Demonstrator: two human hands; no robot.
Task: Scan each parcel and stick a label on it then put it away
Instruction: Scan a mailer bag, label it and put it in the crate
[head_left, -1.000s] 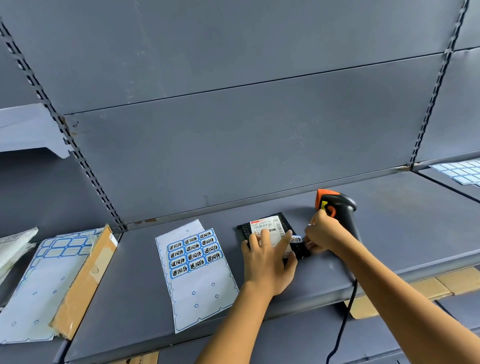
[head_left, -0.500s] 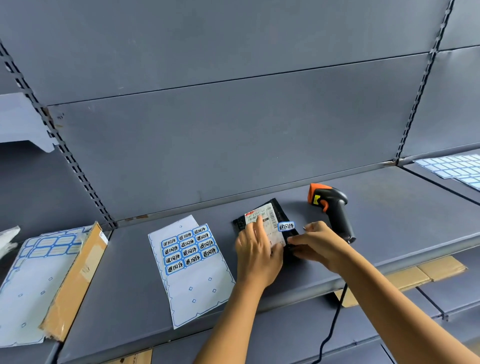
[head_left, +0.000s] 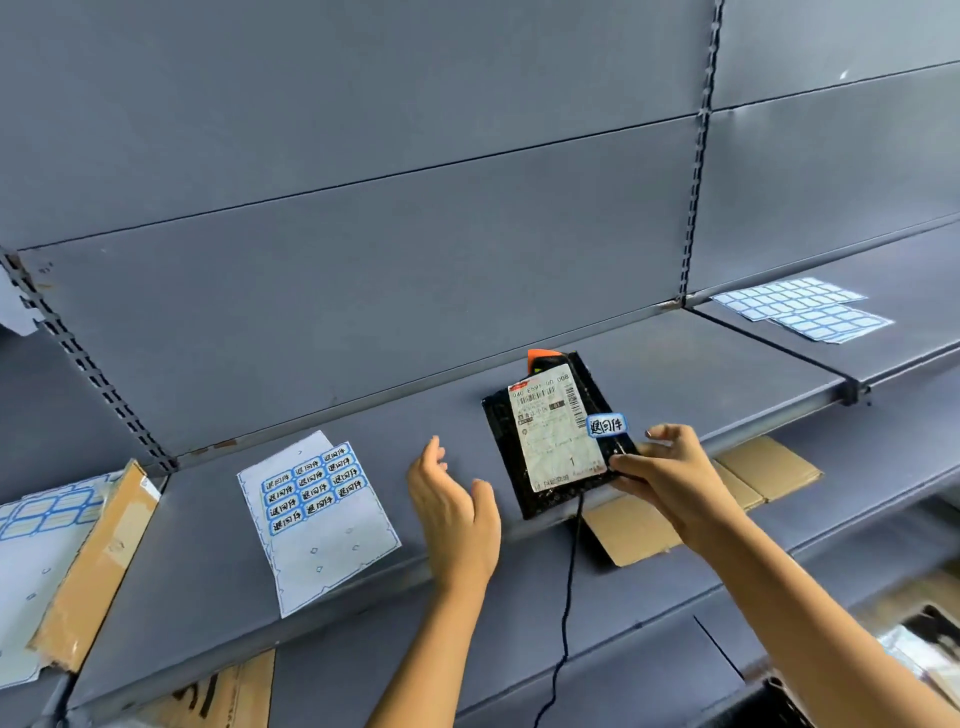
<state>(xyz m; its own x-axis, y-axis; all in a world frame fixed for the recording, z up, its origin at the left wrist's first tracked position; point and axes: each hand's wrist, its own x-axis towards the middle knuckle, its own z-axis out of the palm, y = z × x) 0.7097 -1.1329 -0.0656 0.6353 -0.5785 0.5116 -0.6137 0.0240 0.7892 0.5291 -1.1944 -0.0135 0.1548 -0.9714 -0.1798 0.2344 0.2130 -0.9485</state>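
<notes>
1. Pinching the near corner of the parcel (head_left: 501, 431), the right hand (head_left: 670, 483) holds it tilted over the shelf (head_left: 208, 545); the left hand (head_left: 457, 509) hangs relaxed, empty.
2. A blue label (head_left: 607, 425) sits on it, so labelling looks done.
3. Putting it away remains.

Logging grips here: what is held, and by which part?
The right hand pinches the black parcel by its lower right edge; the left hand holds nothing.
</notes>
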